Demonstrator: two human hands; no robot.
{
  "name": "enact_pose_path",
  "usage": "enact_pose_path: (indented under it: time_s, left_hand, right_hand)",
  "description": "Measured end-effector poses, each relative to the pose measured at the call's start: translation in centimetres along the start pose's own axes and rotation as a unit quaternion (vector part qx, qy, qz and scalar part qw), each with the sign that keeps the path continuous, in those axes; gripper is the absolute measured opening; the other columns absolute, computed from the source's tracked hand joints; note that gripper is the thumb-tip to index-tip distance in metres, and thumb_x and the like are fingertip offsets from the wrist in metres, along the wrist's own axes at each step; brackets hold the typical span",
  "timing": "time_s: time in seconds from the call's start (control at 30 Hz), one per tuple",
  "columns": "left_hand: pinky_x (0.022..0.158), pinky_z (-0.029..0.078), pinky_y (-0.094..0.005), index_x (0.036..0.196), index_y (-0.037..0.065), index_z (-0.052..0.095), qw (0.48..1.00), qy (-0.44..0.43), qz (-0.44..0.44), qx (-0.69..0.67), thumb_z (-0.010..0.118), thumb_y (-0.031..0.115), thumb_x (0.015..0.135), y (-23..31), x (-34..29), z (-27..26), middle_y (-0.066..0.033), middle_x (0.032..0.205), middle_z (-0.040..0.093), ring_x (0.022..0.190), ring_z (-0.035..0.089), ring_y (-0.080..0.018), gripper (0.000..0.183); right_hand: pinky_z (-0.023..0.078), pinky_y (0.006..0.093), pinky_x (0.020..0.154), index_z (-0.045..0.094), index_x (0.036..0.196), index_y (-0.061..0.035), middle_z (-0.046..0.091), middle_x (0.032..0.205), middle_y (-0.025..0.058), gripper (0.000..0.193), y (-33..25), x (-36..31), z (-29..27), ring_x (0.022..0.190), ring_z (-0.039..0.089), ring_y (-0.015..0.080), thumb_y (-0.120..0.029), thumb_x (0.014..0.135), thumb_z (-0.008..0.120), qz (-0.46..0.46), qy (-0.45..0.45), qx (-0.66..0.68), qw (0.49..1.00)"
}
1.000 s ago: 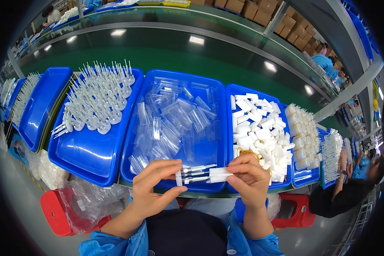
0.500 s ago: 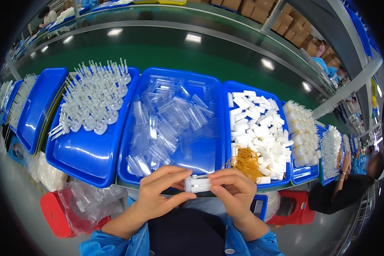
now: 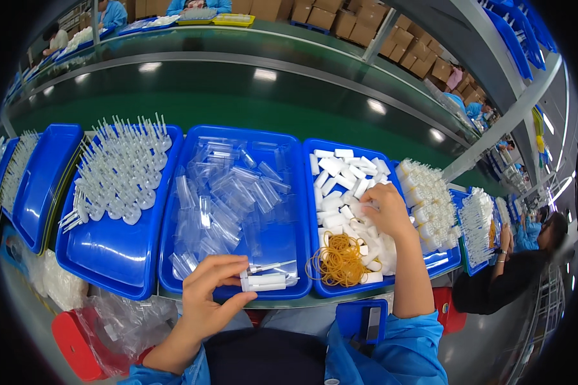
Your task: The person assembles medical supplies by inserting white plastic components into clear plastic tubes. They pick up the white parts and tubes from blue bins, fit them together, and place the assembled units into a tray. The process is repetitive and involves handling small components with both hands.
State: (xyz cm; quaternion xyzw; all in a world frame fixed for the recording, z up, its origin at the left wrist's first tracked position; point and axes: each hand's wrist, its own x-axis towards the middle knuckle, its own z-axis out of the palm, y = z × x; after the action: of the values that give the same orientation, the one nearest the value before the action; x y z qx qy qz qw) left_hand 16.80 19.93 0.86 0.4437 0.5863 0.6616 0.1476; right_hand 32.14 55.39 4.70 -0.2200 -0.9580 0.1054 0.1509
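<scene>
- The green belt [image 3: 237, 90] runs across the far side, behind a row of blue trays.
- The middle tray [image 3: 282, 237] holds clear tubes [image 3: 228, 192], lying loose and crossing each other.
- The left tray [image 3: 109, 256] holds clear nozzles [image 3: 119, 170], standing close together with the thin tips up.
- The right tray [image 3: 321, 289] holds white pieces [image 3: 340, 179] in a heap, and a bunch of yellow rubber bands [image 3: 337, 260] lies at its near end.
- Further right, white bundles [image 3: 427, 199] fill another tray; its rim is mostly hidden.
- A red bin [image 3: 77, 337] with a clear bag [image 3: 125, 321] stands low at the left, under the near edge of the trays.
- A small blue holder [image 3: 363, 321] sits near the person's right elbow, below the right tray.
- A co-worker [image 3: 514, 269] in dark clothes works at the far right.
- The left hand [image 3: 209, 292] is over the near edge of the middle tray; thumb and fingers pinch the left end of a white part [image 3: 266, 281], which lies sideways just above the tray rim with a thin clear piece beside it.
- The right hand [image 3: 385, 212] is well apart from the left one, down in the heap of white pieces; its fingers curl into the pieces, but I cannot tell if they grasp one.
</scene>
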Motion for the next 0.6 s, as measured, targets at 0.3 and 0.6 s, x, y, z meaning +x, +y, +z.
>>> enact_pose_path:
  time_s: [0.3, 0.6]
  left_hand:
    - [0.089, 0.059, -0.0334, 0.114, -0.003, 0.064, 0.995, 0.020, -0.022, -0.098, 0.074, -0.007, 0.077, 0.6, 0.2, -0.2, -0.0195, 0.121, 0.057, 0.108, 0.064, -0.0257, 0.038]
    - [0.088, 0.057, -0.0311, 0.112, -0.003, 0.064, 0.997, 0.045, 0.007, -0.058, 0.075, -0.007, 0.077, -0.3, 0.0, 0.2, -0.0188, 0.118, 0.059, 0.108, 0.063, -0.0245, 0.038]
  right_hand:
    - [0.045, 0.0354, 0.070, 0.055, 0.081, -0.0015, 0.061, 0.080, 0.0117, 0.013, -1.2, -0.9, -0.9, 0.077, 0.060, 0.0307, 0.001, 0.073, 0.065, -0.051, 0.058, 0.036, 0.996]
    - [0.047, 0.0262, 0.084, 0.065, 0.090, 0.0027, 0.061, 0.097, 0.0110, 0.013, -11.2, -5.4, 1.0, 0.092, 0.059, 0.0156, 0.011, 0.083, 0.058, 0.029, 0.052, 0.572, 0.818]
